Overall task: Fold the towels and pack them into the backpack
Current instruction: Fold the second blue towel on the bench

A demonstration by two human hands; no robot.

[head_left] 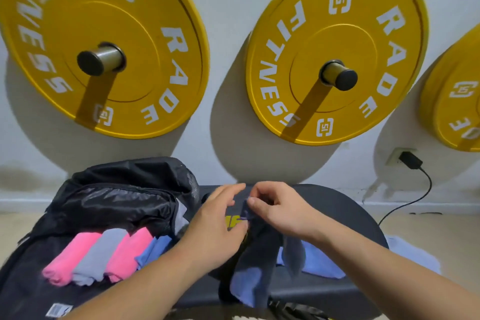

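- your right hand [275, 212] is pinching the top corner of the dark grey-blue towel [250, 262] between the thumb and curled fingers. it is holding the corner up so the rest is hanging limp below both hands.
- your left hand [217, 223] is lying just beside it, fingers reaching out nearly straight and the thumb resting against the towel's edge. whether it is actually pinching the cloth, i cannot tell.
- the towel is looking thin, soft and light, a fuzzy microfibre sort of cloth. i am expecting it to be sagging and twisting wherever it is unsupported. taking it by two neighbouring corners along one edge is probably giving you the flattest hang.
- to the left of your left hand the black backpack [117, 202] is lying open, its shell looking slick and crinkly. folded towels [104, 254] are sitting side by side inside it: pink, grey, pink, blue.
- under your right forearm a light blue towel [319, 262] is lying loose and unfolded on the black padded worktop [350, 210].
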